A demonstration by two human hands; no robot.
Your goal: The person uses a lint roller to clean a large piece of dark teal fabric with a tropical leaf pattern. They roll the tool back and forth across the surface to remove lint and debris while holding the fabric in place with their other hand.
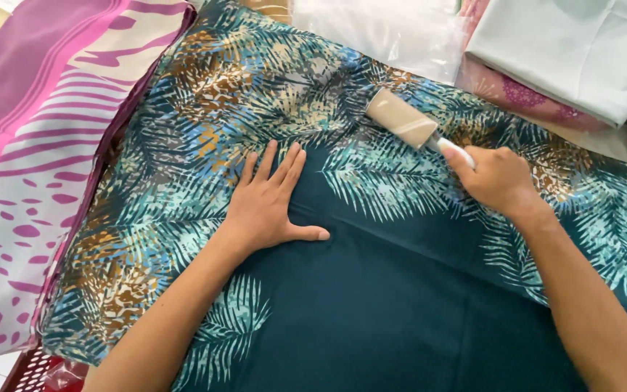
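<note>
— What was the biggest thing in view?

— The dark teal cloth (371, 290), spread flat and filling most of the scene, with a border of pale blue, cream and rust-brown palm fronds running along its far and left sides. To its left lay a pink and white patterned fabric (30, 174); at the far right sat a stack of folded pale grey cloth (582, 51), with clear plastic wrap (393, 33) just left of it.

— And the hands?

— The left hand (270, 203) lay palm down on the cloth near its middle, fingers spread apart and flat, gripping nothing. The right hand (498, 178) was closed around the white handle of a lint roller (404, 120), whose beige, paper-wrapped drum rested on the printed border, just beyond the left hand and to its right.

— How would that rolling best be done, in your view?

— I judged that the flat hand should keep the fabric taut so that the drum would not drag up a wrinkle. Straight, overlapping passes with light, even pressure would suit it, with the bracing hand kept near the drum.

— How did the roller look?

— Short, cylindrical and tilted, drum pointing far-left.
</note>
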